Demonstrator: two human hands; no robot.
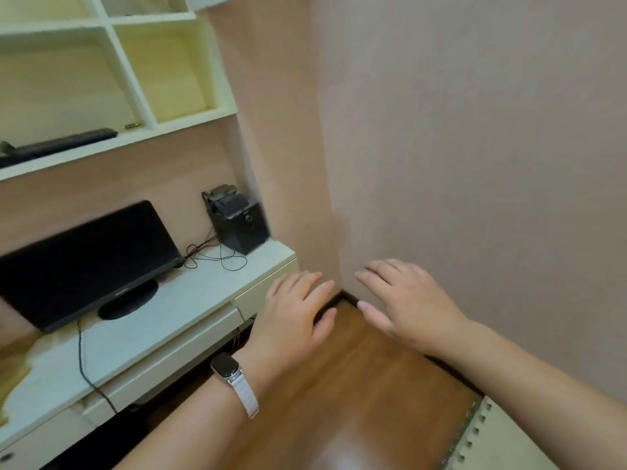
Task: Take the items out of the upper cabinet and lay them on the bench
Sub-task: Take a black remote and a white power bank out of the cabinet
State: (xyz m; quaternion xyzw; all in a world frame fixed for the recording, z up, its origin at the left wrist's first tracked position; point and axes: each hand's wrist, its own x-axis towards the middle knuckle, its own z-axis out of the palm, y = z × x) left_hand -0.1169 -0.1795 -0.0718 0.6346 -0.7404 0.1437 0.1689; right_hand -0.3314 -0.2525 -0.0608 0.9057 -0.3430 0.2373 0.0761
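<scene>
Head view: the pale wall (475, 130) fills the right of the frame and the wood floor (339, 385) the bottom. The white shelf unit (163, 72) sits up left and looks like the upper cabinet, though that is a guess. Its cubbies seem mostly bare. Below it the long white table (142, 340) carries a dark monitor (88, 262), a black speaker box (241, 222) and a loose cable (217, 259).

Both hands hover low over the corner of the floor, well apart from the shelf. The left hand (295, 310) wears a watch (234, 378) and is palm down, fingers (302, 283) loosely spread, holding nothing. The right hand (403, 303) is the same, fingers (376, 279) spread and empty.

What is left to take looks like the long dark flat object (61, 145) on the lowest shelf board, with a small brassy thing (133, 125) just beside its right end. I cannot tell what either is.

To do this step well, turn left and raise the head so the shelf is centred. Grip the long object near its middle, perhaps two-handed, so it does not tip. Lay it on bare table in front of the monitor, clear of the cable
</scene>
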